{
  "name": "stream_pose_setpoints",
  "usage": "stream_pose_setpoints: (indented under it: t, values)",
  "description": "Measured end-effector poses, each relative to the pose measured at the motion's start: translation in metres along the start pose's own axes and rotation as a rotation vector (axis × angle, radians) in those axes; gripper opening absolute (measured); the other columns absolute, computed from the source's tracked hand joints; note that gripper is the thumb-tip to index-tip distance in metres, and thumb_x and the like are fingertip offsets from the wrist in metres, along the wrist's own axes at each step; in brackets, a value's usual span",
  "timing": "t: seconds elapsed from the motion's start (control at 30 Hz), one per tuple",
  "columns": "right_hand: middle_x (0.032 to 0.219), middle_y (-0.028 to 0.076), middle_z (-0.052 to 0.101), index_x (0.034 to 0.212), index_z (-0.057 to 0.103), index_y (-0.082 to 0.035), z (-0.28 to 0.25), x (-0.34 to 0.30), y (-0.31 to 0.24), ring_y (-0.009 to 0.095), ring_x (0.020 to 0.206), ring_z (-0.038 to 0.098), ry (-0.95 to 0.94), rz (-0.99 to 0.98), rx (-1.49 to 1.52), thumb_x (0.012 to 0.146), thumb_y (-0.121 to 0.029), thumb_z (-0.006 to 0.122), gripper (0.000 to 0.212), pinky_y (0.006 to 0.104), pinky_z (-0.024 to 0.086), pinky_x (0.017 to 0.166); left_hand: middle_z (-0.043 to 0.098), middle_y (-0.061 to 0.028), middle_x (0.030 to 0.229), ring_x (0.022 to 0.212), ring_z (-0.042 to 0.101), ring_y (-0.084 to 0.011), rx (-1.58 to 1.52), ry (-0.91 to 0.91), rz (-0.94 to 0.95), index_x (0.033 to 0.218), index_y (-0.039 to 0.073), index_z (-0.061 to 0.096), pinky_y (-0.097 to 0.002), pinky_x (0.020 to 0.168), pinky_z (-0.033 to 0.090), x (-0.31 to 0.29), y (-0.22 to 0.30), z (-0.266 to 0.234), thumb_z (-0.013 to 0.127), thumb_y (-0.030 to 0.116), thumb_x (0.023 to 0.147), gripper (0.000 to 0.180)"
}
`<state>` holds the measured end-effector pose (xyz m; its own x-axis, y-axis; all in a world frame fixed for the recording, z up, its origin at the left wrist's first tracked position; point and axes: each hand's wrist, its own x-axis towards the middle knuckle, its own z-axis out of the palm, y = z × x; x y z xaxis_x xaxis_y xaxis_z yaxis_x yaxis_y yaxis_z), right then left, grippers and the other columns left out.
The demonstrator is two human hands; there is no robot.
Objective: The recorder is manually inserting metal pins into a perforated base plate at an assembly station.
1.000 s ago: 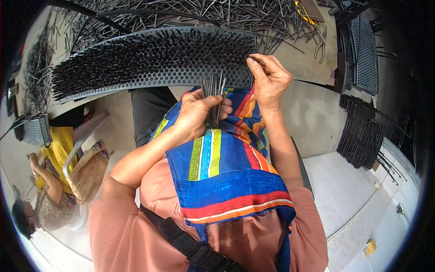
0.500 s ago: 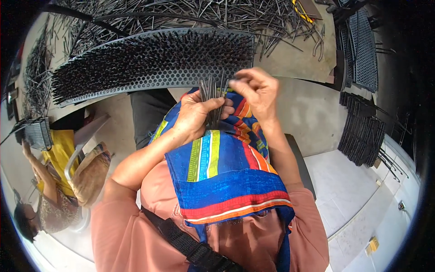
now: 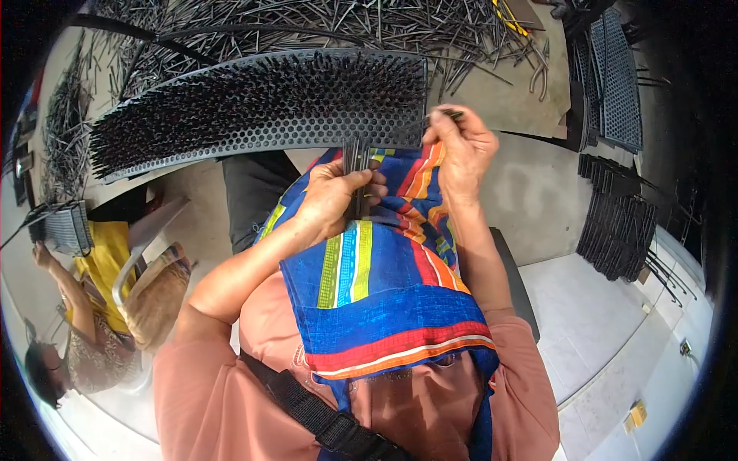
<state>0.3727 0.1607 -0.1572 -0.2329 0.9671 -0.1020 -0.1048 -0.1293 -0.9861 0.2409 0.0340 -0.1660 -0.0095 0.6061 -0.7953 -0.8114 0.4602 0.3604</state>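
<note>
My left hand is wrapped round an upright bundle of thin dark rods, just below the near edge of a long curved black panel full of round holes. Dark rods stand packed across most of the panel, while its near right strip shows bare holes. Beside the panel's right end, my right hand is closed in a pinch. A short piece of thin dark rod shows at its fingers, slightly blurred. A striped blue apron covers my lap under both hands.
Loose dark rods lie heaped on the table behind the panel. More perforated panels stand at the far right, above a stack of black hooked bars. At left, another person sits by a smaller panel.
My right hand has moved away from the bundle, to the right and slightly up, toward the panel's right end. The bundle in my left hand looks narrower and less fanned out.
</note>
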Motion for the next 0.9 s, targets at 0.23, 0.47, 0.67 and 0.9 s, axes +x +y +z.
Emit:
stream_pose_setpoints:
  t: [0.23,0.47,0.67,0.9]
  values:
    - [0.088,0.008,0.065,0.092,0.068,0.004,0.005,0.012,0.010,0.012,0.067,0.064,-0.045,-0.312,-0.101,0.083,0.005,0.068,0.009,0.0225,0.052,0.061,0.068,-0.0162,0.088,0.070,0.068,-0.0203,0.063,-0.051,0.057,0.103,-0.003,0.058,-0.0285,0.059,0.057,-0.006,0.007,0.005,0.053,-0.002,0.090,0.014]
    - [0.085,0.007,0.065,0.087,0.070,0.003,0.004,0.011,0.014,0.010,0.066,0.062,-0.070,-0.291,-0.221,0.080,0.006,0.070,0.008,0.0209,0.050,0.059,0.068,-0.0172,0.089,0.073,0.069,-0.0217,0.040,-0.072,0.061,0.109,-0.004,0.057,-0.0285,0.060,0.058,-0.001,0.004,0.002,0.053,-0.005,0.089,0.020]
    - [0.077,0.002,0.063,0.085,0.071,0.001,0.019,0.005,-0.004,0.006,0.061,0.050,-0.063,-0.358,-0.523,0.075,0.007,0.072,0.012,0.0195,0.038,0.053,0.068,-0.0169,0.089,0.074,0.069,-0.0214,-0.023,-0.077,0.040,0.105,-0.004,0.060,-0.0287,0.060,0.058,-0.001,0.006,0.003,0.055,-0.006,0.087,0.019]
    - [0.068,0.001,0.062,0.086,0.070,0.002,0.012,-0.001,-0.003,0.006,0.058,0.053,-0.189,-0.283,-0.646,0.077,-0.001,0.073,0.010,0.0205,0.041,0.053,0.069,-0.0153,0.091,0.074,0.069,-0.0207,-0.085,-0.082,0.055,0.103,-0.003,0.062,-0.0287,0.062,0.059,0.001,0.007,0.002,0.058,-0.005,0.086,0.017]
